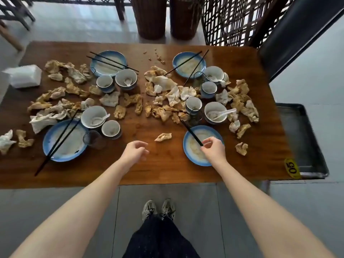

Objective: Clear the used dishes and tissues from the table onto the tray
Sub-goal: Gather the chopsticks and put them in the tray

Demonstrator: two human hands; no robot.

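Four plates (186,155), four bowls (87,116) and four cups (111,129) are counted on the desk (167,170) among tissues (109,99), tray (305,146) alongside. One chopstick pair (191,134) is pinched by right hand (214,150) fingers; left hand (135,152) fingers are held relaxed.

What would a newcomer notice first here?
Crumpled, stained tissues litter the wooden table among used bowls and cups. Near the front edge, the right hand pinches black chopsticks over a blue plate; the left hand hovers open. A dark tray sits off the table's right end.

Both bare arms reach forward, left grip (135,152) loosely curled, right grip (213,148) pinching chopsticks (191,134).
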